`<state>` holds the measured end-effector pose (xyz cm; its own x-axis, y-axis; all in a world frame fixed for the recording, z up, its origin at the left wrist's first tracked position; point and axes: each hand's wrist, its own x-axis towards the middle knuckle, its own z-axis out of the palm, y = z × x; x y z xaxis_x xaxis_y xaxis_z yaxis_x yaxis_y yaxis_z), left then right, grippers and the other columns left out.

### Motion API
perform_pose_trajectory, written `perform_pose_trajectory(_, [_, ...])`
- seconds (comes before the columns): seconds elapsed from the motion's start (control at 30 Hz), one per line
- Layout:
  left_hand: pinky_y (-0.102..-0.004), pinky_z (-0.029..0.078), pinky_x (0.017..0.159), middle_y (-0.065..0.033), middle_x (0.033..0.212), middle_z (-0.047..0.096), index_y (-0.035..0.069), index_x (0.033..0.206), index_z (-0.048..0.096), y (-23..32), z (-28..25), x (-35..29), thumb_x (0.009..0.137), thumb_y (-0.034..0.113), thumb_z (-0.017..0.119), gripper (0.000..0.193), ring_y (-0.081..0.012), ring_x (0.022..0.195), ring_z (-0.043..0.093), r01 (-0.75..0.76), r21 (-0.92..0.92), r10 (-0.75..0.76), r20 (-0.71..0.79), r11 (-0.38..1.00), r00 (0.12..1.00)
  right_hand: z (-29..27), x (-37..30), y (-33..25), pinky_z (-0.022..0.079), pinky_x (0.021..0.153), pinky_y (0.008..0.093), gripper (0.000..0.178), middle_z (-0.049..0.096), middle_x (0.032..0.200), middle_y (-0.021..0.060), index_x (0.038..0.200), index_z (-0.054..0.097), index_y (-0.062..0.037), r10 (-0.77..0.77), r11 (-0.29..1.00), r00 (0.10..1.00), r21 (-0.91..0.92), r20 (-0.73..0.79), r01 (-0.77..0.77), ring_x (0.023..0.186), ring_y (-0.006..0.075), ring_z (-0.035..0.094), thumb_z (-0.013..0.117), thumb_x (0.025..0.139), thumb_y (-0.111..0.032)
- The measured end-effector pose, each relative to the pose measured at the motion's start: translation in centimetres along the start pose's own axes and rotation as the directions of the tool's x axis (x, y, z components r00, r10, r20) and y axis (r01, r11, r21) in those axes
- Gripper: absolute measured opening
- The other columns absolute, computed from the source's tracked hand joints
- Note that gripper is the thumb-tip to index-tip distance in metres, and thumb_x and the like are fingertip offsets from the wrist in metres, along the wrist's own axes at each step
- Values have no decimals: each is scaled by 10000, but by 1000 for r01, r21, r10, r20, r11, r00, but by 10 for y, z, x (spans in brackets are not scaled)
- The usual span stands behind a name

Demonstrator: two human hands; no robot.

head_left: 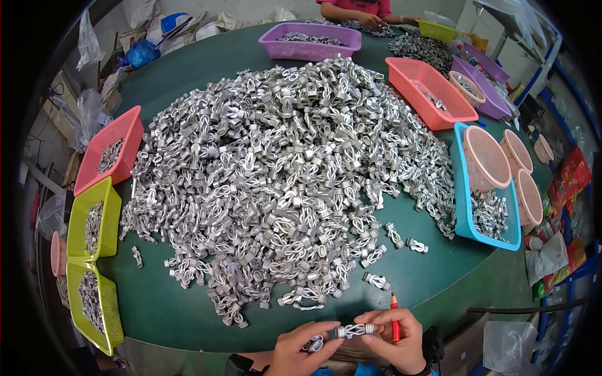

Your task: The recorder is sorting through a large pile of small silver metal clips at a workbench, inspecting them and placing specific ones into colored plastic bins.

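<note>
Both my hands meet at the table's near edge around a silvery twisted metal fitting with ribbed ends. My left hand pinches its left end and also keeps a second metal fitting in the curled fingers. At the other end, my right hand grips the fitting between thumb and fingertips. A red pencil stands upright between the fingers of that hand. Just beyond lies a large heap of like metal fittings, with a few loose ones nearest my right hand.
The green table carries yellow-green baskets and a red basket at left. A purple basket stands at the back, a red tray and blue basket at right. Across the table, another person's hands work over fittings.
</note>
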<state>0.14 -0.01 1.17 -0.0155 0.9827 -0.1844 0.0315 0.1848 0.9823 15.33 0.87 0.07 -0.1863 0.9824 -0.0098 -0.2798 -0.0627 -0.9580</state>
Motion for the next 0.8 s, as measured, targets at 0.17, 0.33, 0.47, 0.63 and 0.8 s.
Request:
perform_pose_trajectory(0.17, [-181,392,539,-15,675,532,8,850,551,-5,1,1,641,11,603,215,-51,597,461,-42,6,42,-19,999,999,-1,0,0,385,746,263,299,485,947,153,920,413,-10,-24,999,999,-34,25,25,861,166,481,488,668,131])
perform_pose_trajectory(0.33, [-172,385,529,-8,666,525,6,852,549,-4,2,1,644,5,597,214,-43,593,453,-37,3,37,-19,999,999,-2,0,0,389,742,259,287,483,954,150,917,416,-6,-19,1000,999,-18,30,19,867,163,477,484,673,129])
perform_pose_trajectory(0.47, [-176,384,525,-12,656,521,2,849,547,-4,3,0,642,-3,592,212,-45,586,451,-73,-16,72,-51,997,996,-1,-1,2,392,731,249,277,488,943,147,913,419,-5,27,1000,1000,16,-11,-27,851,158,483,484,677,125])
perform_pose_trajectory(0.63, [-197,392,520,-43,653,523,1,842,546,-4,4,1,632,-10,595,216,-81,573,475,-188,86,190,-17,978,982,0,5,2,413,746,303,175,495,922,187,883,395,-1,209,978,978,25,-28,-208,875,224,498,444,731,69])
perform_pose_trajectory(0.8, [-214,401,519,-71,661,533,4,837,547,1,6,0,629,-9,597,214,-119,574,502,-274,88,275,2,958,961,2,6,9,405,760,311,190,495,927,181,892,392,-4,200,977,979,68,40,-202,900,223,487,434,730,85])
